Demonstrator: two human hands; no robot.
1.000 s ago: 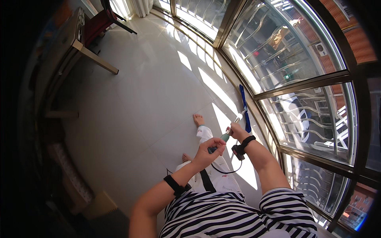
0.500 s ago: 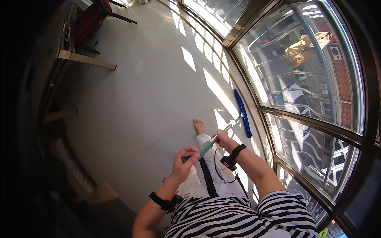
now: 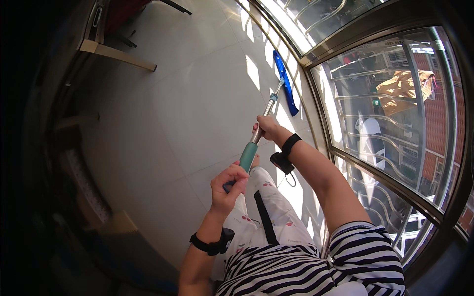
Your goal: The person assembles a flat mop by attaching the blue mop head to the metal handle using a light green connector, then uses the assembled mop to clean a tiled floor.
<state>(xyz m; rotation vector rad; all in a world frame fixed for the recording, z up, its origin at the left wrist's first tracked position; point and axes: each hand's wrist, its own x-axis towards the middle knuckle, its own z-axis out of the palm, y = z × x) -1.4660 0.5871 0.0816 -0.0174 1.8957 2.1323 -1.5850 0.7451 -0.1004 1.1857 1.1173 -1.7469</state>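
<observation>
Both my hands are closed on the pole of a long-handled floor squeegee (image 3: 249, 157). Its blue head (image 3: 287, 86) lies along the floor beside the window wall, ahead and to the right. My left hand (image 3: 229, 185) wraps the lower end of the green grip, close to my body. Farther up, my right hand (image 3: 268, 128) grips the silver metal tube above the green part. Between that hand and the blue head, the bare tube and a joint show. Whether the head presses on the floor is hard to tell.
Sunlit patches fall across the pale tiled floor (image 3: 197, 118) near the metal-framed window (image 3: 375, 113) on the right. A table with a wooden leg (image 3: 123, 56) stands at the upper left, a dark red chair (image 3: 129, 14) behind it. My bare foot (image 3: 255, 161) is beneath the pole.
The squeegee's blue head has moved forward and left along the window side. My right hand has reached farther ahead with the pole; my left hand has risen slightly. The view has shifted.
</observation>
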